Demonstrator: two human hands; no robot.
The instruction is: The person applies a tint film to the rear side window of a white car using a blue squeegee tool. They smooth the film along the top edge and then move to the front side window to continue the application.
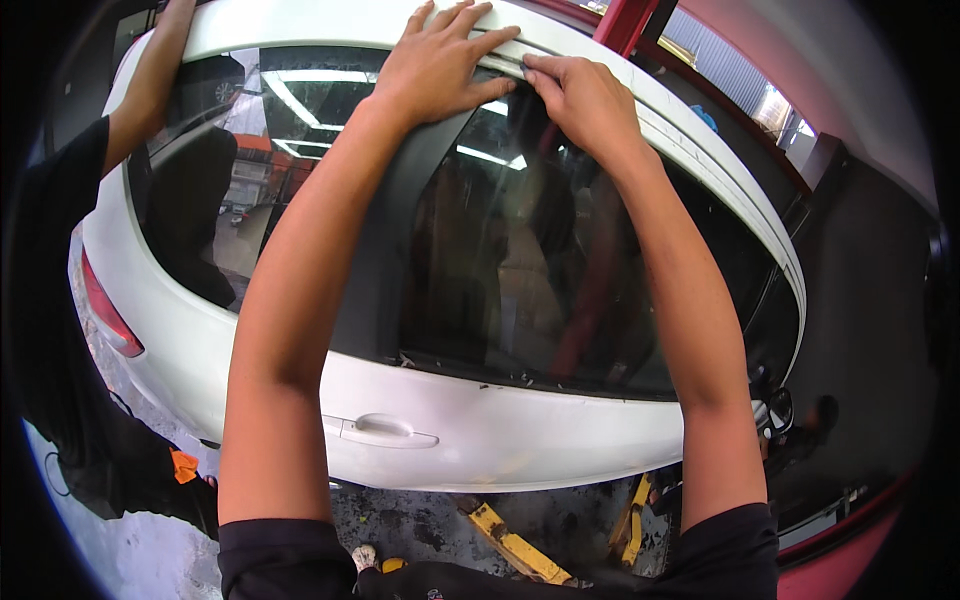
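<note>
Both forearms rose to the white car's roof edge: left hand (438, 62) lay flat, fingers spread, steadying the black door pillar (395, 230); right hand (580, 95) pinched the roof trim strip (690, 140) with curled fingers. Another person's arm (150, 80) rested beyond.

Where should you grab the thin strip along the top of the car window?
Probably at its free end, where the right hand already pinches it. The trim strip is thin and lies flat against the white car's roofline, so fingertips coming from above and outside suit it. The left hand presses flat beside it.
</note>
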